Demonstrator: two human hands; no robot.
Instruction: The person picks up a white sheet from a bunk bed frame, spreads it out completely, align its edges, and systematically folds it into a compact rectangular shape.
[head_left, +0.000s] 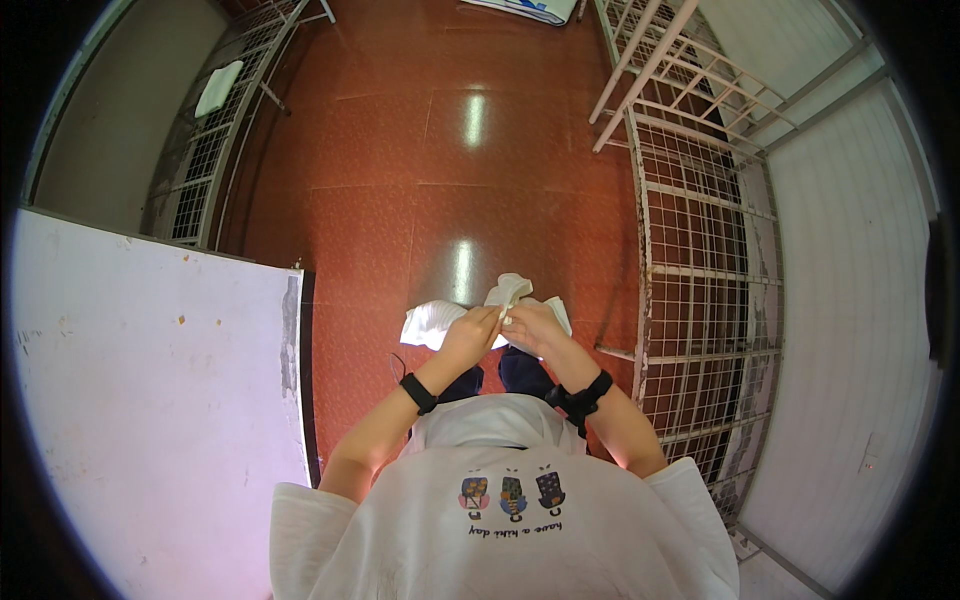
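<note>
In front of my legs a white cloth (433, 322), maybe a garment, hangs from my two hands. My left hand (471, 335) grips it, fingertips pinched at its gathered middle. Right beside it, my right hand (534, 328) pinches the same bunched part, and the fingertips of the two hands nearly meet. A crumpled fold of the cloth rises above my fingers, and parts spread out to both sides. My hands hide much of its middle, so its exact kind cannot be told. Both wrists wear black straps.
To my right runs a metal bed frame (701, 274) with a wire-mesh base and a ladder (637, 82). Another mesh frame (196, 180) at the left bears a folded white cloth (219, 88). A white panel (157, 352) stands near my left. Red floor tiles (367, 150) lie between.
</note>
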